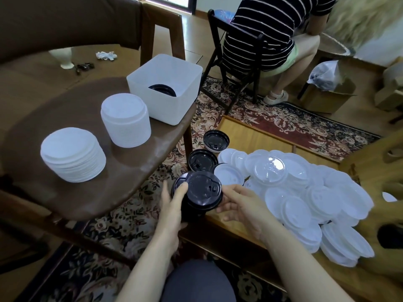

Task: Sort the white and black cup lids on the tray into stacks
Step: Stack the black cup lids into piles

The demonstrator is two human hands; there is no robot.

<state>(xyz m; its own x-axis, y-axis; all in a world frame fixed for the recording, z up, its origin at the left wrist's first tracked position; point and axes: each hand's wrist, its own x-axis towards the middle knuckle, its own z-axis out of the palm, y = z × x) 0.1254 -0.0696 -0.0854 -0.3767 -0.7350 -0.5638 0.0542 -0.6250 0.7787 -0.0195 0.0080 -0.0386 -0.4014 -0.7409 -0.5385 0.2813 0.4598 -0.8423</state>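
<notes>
A stack of black lids [199, 190] sits between my hands at the tray's left edge. My left hand [172, 205] grips the stack's side, thumb on its rim. My right hand [239, 203] pinches the top black lid at its right rim. Two more black lids [217, 140] [201, 160] lie on the wooden tray [244, 136] behind the stack. A heap of white lids [305, 192] fills the tray to the right. On the brown table [135, 171] stand two white lid stacks [73, 156] [125, 119].
A white plastic bin [165, 88] with black lids inside stands at the table's far right corner. A person in a striped shirt [268, 27] sits on a dark chair beyond. A cardboard box [329, 92] lies on the floor at right. Patterned carpet lies under everything.
</notes>
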